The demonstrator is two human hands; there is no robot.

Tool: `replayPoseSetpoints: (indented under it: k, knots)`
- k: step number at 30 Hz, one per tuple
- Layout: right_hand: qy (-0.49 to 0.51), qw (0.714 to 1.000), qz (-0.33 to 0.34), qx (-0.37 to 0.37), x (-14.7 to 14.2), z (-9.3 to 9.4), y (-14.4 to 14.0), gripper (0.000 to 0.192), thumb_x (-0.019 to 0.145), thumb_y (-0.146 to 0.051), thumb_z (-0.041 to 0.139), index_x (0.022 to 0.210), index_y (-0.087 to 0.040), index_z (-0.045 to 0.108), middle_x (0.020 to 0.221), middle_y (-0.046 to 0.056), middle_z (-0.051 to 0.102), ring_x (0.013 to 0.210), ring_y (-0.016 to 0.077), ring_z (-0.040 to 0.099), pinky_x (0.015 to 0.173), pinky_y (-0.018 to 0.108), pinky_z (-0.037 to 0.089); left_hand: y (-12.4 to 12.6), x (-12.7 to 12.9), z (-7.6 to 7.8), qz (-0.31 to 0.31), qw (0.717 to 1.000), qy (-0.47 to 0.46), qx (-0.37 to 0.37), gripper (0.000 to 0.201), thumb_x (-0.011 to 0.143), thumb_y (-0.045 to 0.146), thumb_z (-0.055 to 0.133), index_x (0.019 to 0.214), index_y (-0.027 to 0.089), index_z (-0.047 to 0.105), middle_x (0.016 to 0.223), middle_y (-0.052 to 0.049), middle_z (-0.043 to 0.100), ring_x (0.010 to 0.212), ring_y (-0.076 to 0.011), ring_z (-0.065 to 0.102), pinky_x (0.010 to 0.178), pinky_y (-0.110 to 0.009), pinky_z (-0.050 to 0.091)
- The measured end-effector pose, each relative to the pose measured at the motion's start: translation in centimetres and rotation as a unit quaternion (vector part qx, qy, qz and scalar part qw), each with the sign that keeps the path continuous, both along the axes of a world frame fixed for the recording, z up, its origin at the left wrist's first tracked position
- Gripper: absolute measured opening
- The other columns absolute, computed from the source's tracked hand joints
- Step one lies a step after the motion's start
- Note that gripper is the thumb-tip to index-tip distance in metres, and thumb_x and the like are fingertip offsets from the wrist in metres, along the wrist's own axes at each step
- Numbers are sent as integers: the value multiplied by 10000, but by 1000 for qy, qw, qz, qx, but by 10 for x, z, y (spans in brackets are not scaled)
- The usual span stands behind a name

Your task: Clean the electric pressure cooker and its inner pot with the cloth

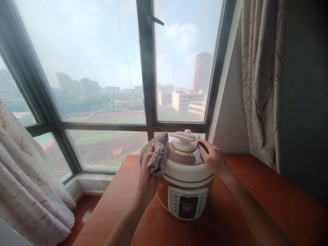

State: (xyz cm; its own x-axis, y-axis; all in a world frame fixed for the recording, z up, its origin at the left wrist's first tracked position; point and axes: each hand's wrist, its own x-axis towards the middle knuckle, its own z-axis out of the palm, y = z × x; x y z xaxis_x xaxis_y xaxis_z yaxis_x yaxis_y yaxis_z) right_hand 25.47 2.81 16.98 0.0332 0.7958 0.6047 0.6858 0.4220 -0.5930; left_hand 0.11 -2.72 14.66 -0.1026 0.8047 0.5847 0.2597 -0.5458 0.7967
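Two hands are on the electric pressure cooker point(188, 177), which stands upright near the far end of the reddish wooden counter point(269, 201), close to the window point(102, 68). The left hand point(148, 171) is closed around a bunched grey cloth point(157, 153), thumb on top, and presses it against the left shoulder of the lid point(186, 155); the grip looks suited to rubbing the curved surface, though that is only a judgement from the pose. The right hand point(214, 159) lies flat over the right side of the lid, fingers spread and curled over its edge, grasping nothing loose, seemingly steadying the pot so it does not slide or turn under the pressure from the other side. The cloth looks soft and plush, with a fuzzy pile that folds thickly. The cooker is a squat round drum: a cream plastic rim, a glossy brown band on the lid, a cream knob-like handle point(185, 138) in the middle, an orange-brown body and a pale control panel point(188, 203) with a dark display facing the camera. The counter is smooth with a dull sheen. Patterned curtains point(258, 78) hang on both sides, thin and loosely draped.
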Motion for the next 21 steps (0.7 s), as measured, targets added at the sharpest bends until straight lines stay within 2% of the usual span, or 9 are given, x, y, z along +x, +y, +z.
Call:
replayPoseSetpoints:
  k: [2,6,8,10,13,17,19,21]
  knots:
    - [-1,1000,3,5,0,0,0,402,866,-291,433,1170,-193,677,1245,107,699,1194,275,620,1069,435,450,-17,12,-12,20,991,90,92,288,839,231,553,1125,247,582,1589,-94,397,1508,-351,261,1201,-591,254]
    - [-5,1000,5,3,0,0,0,401,864,-286,438,1167,-186,680,1243,108,700,1189,277,622,1066,431,453,-49,37,-40,32,960,220,168,306,815,311,594,1109,267,524,1652,-106,273,1539,-380,141,1185,-638,239]
    - [-3,1000,2,2,0,0,0,400,863,-286,445,1169,-191,683,1248,104,699,1191,278,622,1066,432,453,-54,42,-50,41,940,274,198,332,784,318,635,1086,261,510,1648,-131,277,1534,-396,148,1183,-629,236]
    - [0,1000,2,4,0,0,-1,393,862,-282,452,1169,-210,687,1244,91,703,1186,276,625,1064,433,455,-48,39,-54,53,926,300,225,390,776,297,655,1125,259,486,1614,-155,349,1525,-387,197,1184,-605,243]
    - [5,1000,3,9,0,-1,-1,384,860,-273,457,1160,-228,692,1224,79,713,1171,271,634,1057,431,462,-30,26,-50,69,927,276,243,527,820,274,632,1304,253,426,1571,-164,425,1514,-352,252,1186,-582,263]
    - [6,1000,3,3,1,0,-2,388,862,-286,448,1155,-218,692,1241,84,706,1182,271,631,1070,433,455,-1,4,-33,78,949,219,215,669,885,263,557,1515,240,334,1608,-140,367,1510,-321,272,1200,-555,269]
    - [4,1000,5,1,1,1,-2,393,864,-291,440,1156,-207,689,1248,92,702,1186,274,628,1073,436,452,13,-5,-21,67,959,194,195,643,906,283,539,1527,241,375,1594,-120,398,1489,-308,323,1219,-524,246]
    - [2,1000,6,5,0,2,-2,388,868,-288,435,1151,-212,688,1243,90,703,1184,270,629,1071,432,454,26,-12,-6,42,976,163,138,542,913,319,540,1450,245,518,1539,-93,486,1463,-299,372,1230,-488,234]
